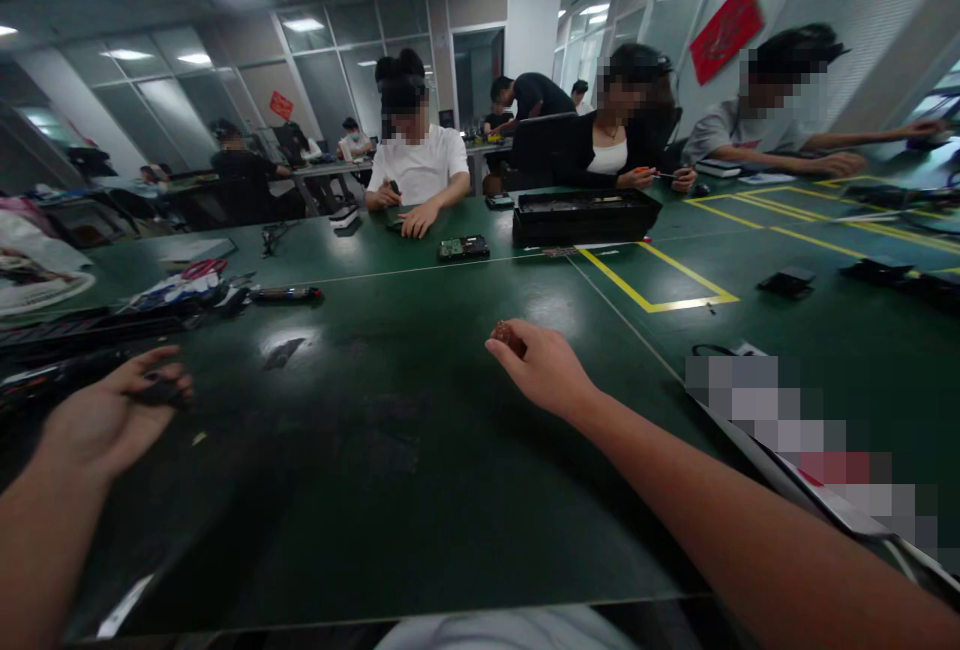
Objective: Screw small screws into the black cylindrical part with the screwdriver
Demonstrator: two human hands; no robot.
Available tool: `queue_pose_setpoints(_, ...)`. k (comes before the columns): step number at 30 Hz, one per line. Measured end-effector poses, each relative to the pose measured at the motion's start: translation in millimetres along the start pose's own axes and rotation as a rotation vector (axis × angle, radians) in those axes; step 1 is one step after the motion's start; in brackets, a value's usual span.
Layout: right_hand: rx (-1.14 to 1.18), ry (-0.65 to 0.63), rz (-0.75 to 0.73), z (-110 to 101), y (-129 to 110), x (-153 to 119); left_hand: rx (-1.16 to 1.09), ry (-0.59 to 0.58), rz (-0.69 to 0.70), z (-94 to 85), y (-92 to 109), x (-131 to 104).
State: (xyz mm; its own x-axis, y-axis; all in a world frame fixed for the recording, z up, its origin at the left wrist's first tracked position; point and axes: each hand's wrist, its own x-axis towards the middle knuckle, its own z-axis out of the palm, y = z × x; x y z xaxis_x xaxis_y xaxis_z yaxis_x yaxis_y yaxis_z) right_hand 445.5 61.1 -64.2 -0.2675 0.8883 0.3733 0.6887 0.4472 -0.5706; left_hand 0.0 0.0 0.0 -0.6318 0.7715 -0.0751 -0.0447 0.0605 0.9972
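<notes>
My left hand [112,415] is at the left over the green table [450,520], palm turned up. Its fingers curl around a small dark object [156,391] whose kind I cannot make out. Further right, my right hand [544,360] is above the middle of the table with its fingers curled in and the thumb against them. What it holds, if anything, is hidden by the fingers. A dark flat patch [283,353] lies on the table between the hands.
Tools and cables [202,285] crowd the left side, with a screwdriver-like tool [286,295] beside them. Ahead are a circuit board [463,247] and a long black casing [585,217]. A pixelated sheet [795,440] lies right. Several people [420,165] sit across the table.
</notes>
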Motion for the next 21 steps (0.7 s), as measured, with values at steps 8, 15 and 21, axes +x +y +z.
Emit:
queue_pose_setpoints(8,0.141,0.098,0.043,-3.0,2.3,-2.3,-0.249,-0.587,-0.090,153.2,-27.2,-62.1)
queue_pose_setpoints(15,0.196,0.333,0.022,-11.3,-3.7,-5.9,0.103,-0.811,0.197,228.4,-74.8,-96.9)
queue_pose_setpoints(21,0.445,0.515,-0.050,-7.5,-6.3,-13.4,0.144,-1.000,0.239,236.7,-98.4,-105.9)
